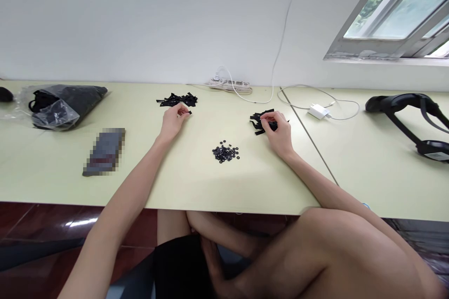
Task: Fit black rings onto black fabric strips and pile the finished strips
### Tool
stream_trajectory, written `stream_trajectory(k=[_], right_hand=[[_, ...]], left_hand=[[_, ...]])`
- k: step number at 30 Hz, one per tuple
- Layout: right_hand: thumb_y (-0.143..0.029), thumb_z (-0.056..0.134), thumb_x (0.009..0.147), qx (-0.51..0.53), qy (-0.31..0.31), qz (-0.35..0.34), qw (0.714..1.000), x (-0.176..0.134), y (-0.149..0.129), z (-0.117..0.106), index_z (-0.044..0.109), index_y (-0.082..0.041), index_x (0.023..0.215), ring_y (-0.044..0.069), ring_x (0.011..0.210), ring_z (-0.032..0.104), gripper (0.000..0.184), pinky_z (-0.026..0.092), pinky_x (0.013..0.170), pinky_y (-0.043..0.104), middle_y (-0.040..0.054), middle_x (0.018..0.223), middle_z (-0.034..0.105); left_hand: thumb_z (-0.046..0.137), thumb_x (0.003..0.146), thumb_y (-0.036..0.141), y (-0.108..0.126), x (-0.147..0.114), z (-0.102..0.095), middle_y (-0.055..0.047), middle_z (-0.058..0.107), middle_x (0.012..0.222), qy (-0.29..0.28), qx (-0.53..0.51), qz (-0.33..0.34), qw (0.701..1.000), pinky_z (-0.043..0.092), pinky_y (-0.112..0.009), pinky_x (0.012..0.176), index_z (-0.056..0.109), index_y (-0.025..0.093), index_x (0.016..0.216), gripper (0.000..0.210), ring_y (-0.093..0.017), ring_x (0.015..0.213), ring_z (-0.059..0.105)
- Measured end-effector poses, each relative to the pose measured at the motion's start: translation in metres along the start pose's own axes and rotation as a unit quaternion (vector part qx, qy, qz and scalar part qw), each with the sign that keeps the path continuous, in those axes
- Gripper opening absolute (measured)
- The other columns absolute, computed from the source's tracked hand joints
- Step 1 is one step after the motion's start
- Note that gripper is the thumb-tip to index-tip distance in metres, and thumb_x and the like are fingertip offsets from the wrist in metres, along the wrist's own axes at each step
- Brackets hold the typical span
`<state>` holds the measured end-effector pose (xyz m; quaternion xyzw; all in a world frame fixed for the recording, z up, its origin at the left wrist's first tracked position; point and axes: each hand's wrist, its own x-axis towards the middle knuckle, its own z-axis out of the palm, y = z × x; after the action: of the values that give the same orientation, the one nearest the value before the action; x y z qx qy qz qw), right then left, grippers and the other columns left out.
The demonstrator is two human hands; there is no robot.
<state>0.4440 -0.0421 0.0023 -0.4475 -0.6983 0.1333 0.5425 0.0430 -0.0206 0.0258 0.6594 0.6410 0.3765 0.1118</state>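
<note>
While black fabric-like strips [177, 99] lie heaped at eleven and one o'clock, seemingly for easy reach around small black plastic-looking rings [225, 153] at twelve, your left hand [172, 120] pinches a short black strip [190, 112] and your right hand [280, 136] curls over the one-o'clock heap [259, 132], its grip unclear.

Pale yellow table [224, 191], left pile of black strips [177, 99], right pile of black strips [258, 116], small black rings [224, 153] heaped nearer front edge, plastic bag [84, 103], pixelated flat item [104, 152], power strip [231, 85] at rear, white charger [318, 111], headset [433, 147].
</note>
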Motion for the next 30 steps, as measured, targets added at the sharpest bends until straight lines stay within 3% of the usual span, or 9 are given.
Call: stream_trajectory(k=[3, 8, 13, 18, 24, 30], right_hand=[[-0.031, 0.063, 0.104, 0.011, -0.023, -0.008, 1.000, -0.002, -0.006, 0.002, 0.071, -0.028, 0.101, 0.028, 0.103, 0.070, 0.009, 0.060, 0.096, 0.048, 0.0080, 0.104, 0.077], [-0.028, 0.061, 0.108, 0.034, -0.097, -0.056, 0.993, -0.011, -0.023, 0.006, 0.070, -0.027, 0.104, 0.026, 0.095, 0.069, 0.010, 0.059, 0.089, 0.044, 0.0068, 0.101, 0.075], [-0.033, 0.061, 0.115, 0.065, -0.205, -0.138, 0.967, -0.024, -0.040, 0.012, 0.067, -0.028, 0.111, 0.023, 0.091, 0.067, 0.009, 0.057, 0.085, 0.040, 0.0050, 0.101, 0.073], [-0.037, 0.068, 0.115, 0.062, -0.191, -0.233, 0.952, -0.029, -0.037, 0.019, 0.061, -0.026, 0.107, 0.020, 0.081, 0.061, 0.015, 0.052, 0.073, 0.034, 0.0024, 0.092, 0.065], [-0.030, 0.067, 0.116, 0.046, -0.174, -0.243, 0.953, -0.029, -0.035, 0.022, 0.062, -0.025, 0.108, 0.018, 0.079, 0.059, 0.010, 0.049, 0.069, 0.033, 0.0017, 0.091, 0.065], [-0.025, 0.057, 0.119, 0.023, -0.152, -0.236, 0.960, -0.030, -0.038, 0.025, 0.053, -0.025, 0.091, 0.016, 0.072, 0.052, 0.028, 0.040, 0.063, 0.033, 0.0002, 0.081, 0.059]], left_hand=[[0.074, 0.092, 0.040, 0.022, -0.006, 0.006, -0.009, 0.081, 0.103, -0.016, -0.130, -0.002, 0.991, 0.054, -0.039, 0.091, 0.068, 0.022, 0.101, 0.020, -0.028, 0.102, 0.074], [0.086, 0.090, 0.063, 0.079, -0.035, 0.029, -0.010, 0.084, 0.100, -0.113, -0.316, 0.016, 0.942, 0.056, -0.039, 0.098, 0.067, 0.021, 0.106, 0.049, -0.026, 0.101, 0.078], [0.091, 0.091, 0.060, 0.120, -0.072, 0.047, -0.009, 0.081, 0.116, -0.203, -0.422, 0.032, 0.883, 0.056, -0.037, 0.099, 0.072, 0.021, 0.106, 0.046, -0.024, 0.111, 0.074], [0.094, 0.092, 0.053, 0.124, -0.083, 0.055, -0.006, 0.072, 0.106, -0.238, -0.451, 0.052, 0.859, 0.054, -0.036, 0.095, 0.079, 0.020, 0.097, 0.036, -0.021, 0.102, 0.068], [0.096, 0.088, 0.056, 0.123, -0.084, 0.057, -0.007, 0.067, 0.109, -0.236, -0.444, 0.051, 0.863, 0.053, -0.036, 0.094, 0.080, 0.020, 0.089, 0.040, -0.022, 0.105, 0.064], [0.086, 0.098, 0.060, 0.126, -0.085, 0.054, -0.004, 0.067, 0.103, -0.248, -0.414, 0.039, 0.875, 0.055, -0.030, 0.081, 0.072, 0.020, 0.103, 0.042, -0.019, 0.093, 0.063]])
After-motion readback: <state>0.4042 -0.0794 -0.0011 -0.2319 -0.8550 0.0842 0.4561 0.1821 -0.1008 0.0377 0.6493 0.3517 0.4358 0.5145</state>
